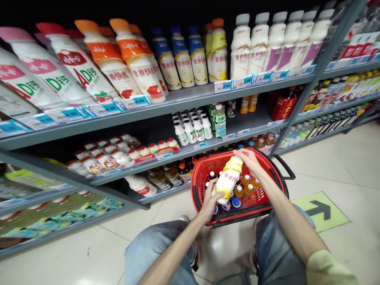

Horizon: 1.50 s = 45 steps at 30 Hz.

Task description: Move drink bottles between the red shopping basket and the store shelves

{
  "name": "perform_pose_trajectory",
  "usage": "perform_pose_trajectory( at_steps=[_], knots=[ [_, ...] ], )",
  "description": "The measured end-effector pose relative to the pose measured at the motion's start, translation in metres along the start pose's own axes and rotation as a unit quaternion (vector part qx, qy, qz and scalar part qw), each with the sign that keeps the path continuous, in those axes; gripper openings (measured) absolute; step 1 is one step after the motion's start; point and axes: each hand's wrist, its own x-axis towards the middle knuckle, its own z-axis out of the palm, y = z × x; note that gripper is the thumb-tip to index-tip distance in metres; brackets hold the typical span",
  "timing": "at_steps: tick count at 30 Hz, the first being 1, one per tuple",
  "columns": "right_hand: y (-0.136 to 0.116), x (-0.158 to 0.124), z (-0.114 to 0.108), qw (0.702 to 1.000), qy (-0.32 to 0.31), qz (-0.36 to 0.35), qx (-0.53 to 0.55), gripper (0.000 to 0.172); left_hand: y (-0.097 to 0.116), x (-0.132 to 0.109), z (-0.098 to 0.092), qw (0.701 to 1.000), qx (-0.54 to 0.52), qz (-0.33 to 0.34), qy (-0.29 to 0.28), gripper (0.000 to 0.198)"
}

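Yellow-and-white bottle (pixel 228 181) over the red basket (pixel 198 168), left hand (pixel 210 201) gripping it at 7 o'clock, right hand (pixel 248 159) holding the cap end at 1 o'clock.

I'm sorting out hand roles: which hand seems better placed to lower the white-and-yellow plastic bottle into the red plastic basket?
Probably the left hand: it grips the lower half of the bottle, above the basket, while the right hand is only at the bottle's top end.
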Motion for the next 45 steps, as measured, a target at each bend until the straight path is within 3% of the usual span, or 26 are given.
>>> perform_pose_trajectory(
  at_steps=[7, 10, 13, 16, 19, 21, 24, 27, 30, 37, 41, 45],
  knots=[
    [0.001, -0.001, 0.002, 1.0, -0.001, -0.005, -0.006, 0.045, -0.001, 0.0, -0.002, 0.997, 0.072, 0.04, -0.003, 0.062],
    [0.003, 0.0, 0.003, 1.0, 0.004, -0.013, -0.021, 0.043, 0.0, 0.0, -0.001, 0.978, 0.173, 0.114, 0.03, 0.059],
    [0.004, -0.001, 0.005, 0.998, -0.01, -0.027, -0.057, 0.04, 0.0, 0.0, -0.003, 0.903, 0.348, 0.234, 0.088, 0.061],
    [0.003, -0.002, 0.008, 0.996, -0.019, -0.035, -0.083, 0.038, -0.002, 0.001, -0.01, 0.815, 0.457, 0.339, 0.104, 0.06],
    [0.003, -0.003, 0.012, 0.996, -0.007, -0.046, -0.078, 0.035, -0.001, 0.001, -0.014, 0.776, 0.49, 0.38, 0.113, 0.056],
    [0.003, -0.003, 0.015, 0.997, 0.013, -0.055, -0.058, 0.032, 0.002, 0.001, -0.013, 0.789, 0.485, 0.362, 0.109, 0.059],
    [0.004, -0.005, 0.019, 0.996, 0.03, -0.07, -0.036, 0.027, 0.011, 0.0, -0.007, 0.853, 0.439, 0.269, 0.084, 0.075],
    [0.007, -0.008, 0.021, 0.996, 0.009, -0.073, -0.046, 0.027, 0.018, 0.0, -0.003, 0.905, 0.401, 0.142, -0.021, 0.069],
    [0.009, -0.011, 0.024, 0.99, -0.008, -0.084, -0.115, 0.027, 0.017, 0.003, -0.004, 0.902, 0.418, 0.075, -0.082, 0.062],
    [0.01, -0.023, 0.037, 0.937, -0.024, -0.131, -0.323, 0.024, 0.002, 0.014, -0.008, 0.879, 0.465, 0.066, -0.083, 0.059],
    [0.006, -0.022, 0.037, 0.932, 0.029, -0.136, -0.336, 0.028, -0.002, 0.019, -0.008, 0.88, 0.463, 0.075, -0.081, 0.082],
    [0.002, -0.017, 0.031, 0.933, 0.11, -0.154, -0.306, 0.034, -0.008, 0.029, -0.008, 0.894, 0.442, 0.07, -0.036, 0.097]
  ],
)
